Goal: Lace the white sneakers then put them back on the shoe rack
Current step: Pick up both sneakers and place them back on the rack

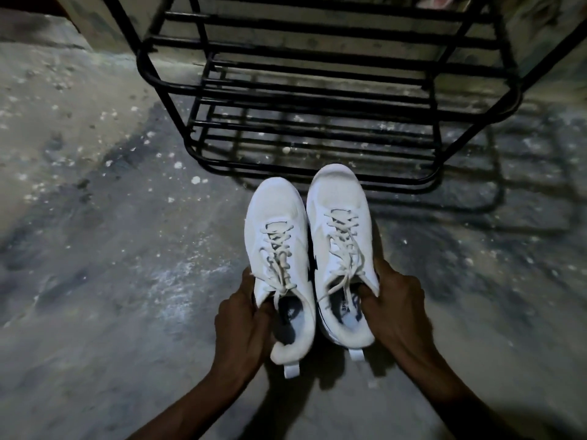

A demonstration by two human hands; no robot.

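Note:
Two white sneakers are side by side in front of me, toes pointing toward the shoe rack. Both are laced with white laces whose ends hang loose near the openings. My left hand [244, 325] grips the left sneaker [276, 236] at its collar, thumb inside the opening. My right hand [397, 306] grips the right sneaker [340, 204] the same way on its outer side. The right sneaker's toe overlaps the lowest front bars of the black metal shoe rack [305, 128]. Whether the soles touch the floor I cannot tell.
The shoe rack has several tiers of black bars with no shoes on those in view, and stands against a pale wall. A rough, stained concrete floor [111, 249] spreads to the left and right. Something pinkish [444, 0] shows at the rack's top edge.

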